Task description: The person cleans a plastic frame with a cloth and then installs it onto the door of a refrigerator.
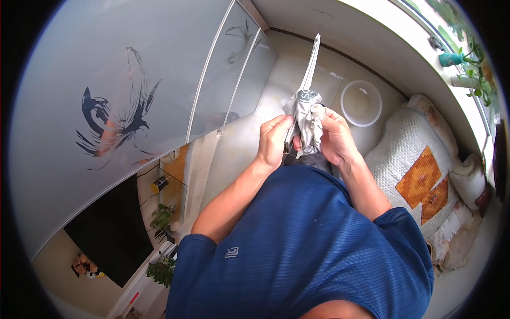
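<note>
Between my hands, in front of my chest, is a silver-grey thing of crumpled cloth (307,119) with dark print. From it a long, narrow, pale end points away from me; it looks like a partly folded umbrella, though its kind is not certain. My left hand (273,139) is closed along its left side, next to a dark part low down. Gathered folds on the right side sit in the closed fingers of my right hand (336,133). Some fingertips are hidden behind the cloth.
A round whitish tub (375,112) stands on the pale floor (297,61) ahead to the right. At right is a seat with a white quilted cover (390,141) and orange patterned squares (419,178). Glossy grey panels (175,37) line the left; potted plants (478,74) stand by the window.
</note>
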Motion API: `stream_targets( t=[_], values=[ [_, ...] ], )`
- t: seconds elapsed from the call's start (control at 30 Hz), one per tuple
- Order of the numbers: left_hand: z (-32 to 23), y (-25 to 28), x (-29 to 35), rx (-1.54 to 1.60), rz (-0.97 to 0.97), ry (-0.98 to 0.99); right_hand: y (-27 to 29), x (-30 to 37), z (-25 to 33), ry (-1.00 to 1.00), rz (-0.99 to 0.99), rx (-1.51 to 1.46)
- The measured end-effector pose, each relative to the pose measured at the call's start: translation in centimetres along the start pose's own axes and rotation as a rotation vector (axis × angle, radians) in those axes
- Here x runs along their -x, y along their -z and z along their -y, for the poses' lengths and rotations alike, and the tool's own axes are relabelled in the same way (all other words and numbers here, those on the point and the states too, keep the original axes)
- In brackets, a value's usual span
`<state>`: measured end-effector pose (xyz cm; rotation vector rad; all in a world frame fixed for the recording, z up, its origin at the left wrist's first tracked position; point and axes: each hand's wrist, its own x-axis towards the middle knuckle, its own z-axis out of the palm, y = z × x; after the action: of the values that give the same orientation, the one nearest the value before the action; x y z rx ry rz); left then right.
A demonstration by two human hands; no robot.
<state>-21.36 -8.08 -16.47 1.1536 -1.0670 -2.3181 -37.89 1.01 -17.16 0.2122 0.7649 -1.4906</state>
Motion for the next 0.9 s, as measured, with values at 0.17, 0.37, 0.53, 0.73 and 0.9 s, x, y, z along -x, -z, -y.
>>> stream_targets(
  t=[0.17,0.37,0.53,0.73,0.9],
  values=[
    [1.7,-2.2,0.3,-0.363,-0.112,-0.152,0.0,-0.2,-2.4,0.060,-0.119,0.031],
    [3.7,-2.3,0.3,-0.879,-0.103,-0.422,1.2,0.5,-3.0,-0.131,-0.236,0.033],
    [5.3,-2.5,-0.2,-1.122,0.002,-0.387,0.4,-1.2,-3.2,-0.100,-0.370,-0.091],
    [4.8,-2.9,-0.3,-1.273,0.020,-0.352,6.6,-5.1,-6.2,-0.113,-0.273,-0.140],
    [4.8,-3.0,-0.1,-1.307,0.025,-0.352,5.9,-6.1,-5.3,-0.069,-0.262,-0.182]
  ],
)
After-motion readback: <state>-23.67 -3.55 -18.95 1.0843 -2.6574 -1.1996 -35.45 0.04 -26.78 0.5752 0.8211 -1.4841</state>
